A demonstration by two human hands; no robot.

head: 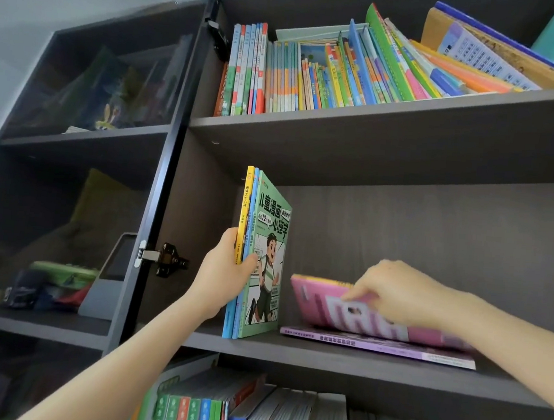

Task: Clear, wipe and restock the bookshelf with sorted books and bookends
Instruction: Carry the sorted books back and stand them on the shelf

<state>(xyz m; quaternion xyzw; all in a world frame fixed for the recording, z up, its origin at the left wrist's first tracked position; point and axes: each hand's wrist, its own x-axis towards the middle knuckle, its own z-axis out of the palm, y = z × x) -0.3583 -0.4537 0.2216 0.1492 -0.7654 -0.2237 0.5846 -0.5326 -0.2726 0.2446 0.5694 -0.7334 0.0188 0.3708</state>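
Here, your left hand (pixel 226 272) grips three thin upright books (pixel 258 258) standing near the left end of the middle shelf (pixel 339 357), fingers wrapped round their spines and thumb on the front cover. The set is glossy paperback: a yellow spine outermost, a blue one next, then a green cover showing a cartoon boy running and bold Chinese title characters, with "72" printed in a small banner. Their lower edges rest on the shelf board close to its front edge.

Your right hand (pixel 399 292) is curled over a pink book (pixel 370 318) with large white block lettering, blurred and unreadable; the fingertips press its top edge and it sits tilted, one long edge raised. Whether the hand fully grasps it cannot be told. Under it lies a flat purple book (pixel 380 348), its spine with small print toward the front edge of the shelf.

The shelving is dark grey wood-grain laminate, matte. The upper shelf (pixel 377 118) holds many slim colourful books, those to the right leaning over. Below, thicker volumes (pixel 284 418) stand with red, green and blue spine bases. To the left, a smoked-glass door (pixel 82 159) with a metal hinge (pixel 161 258) stands open.
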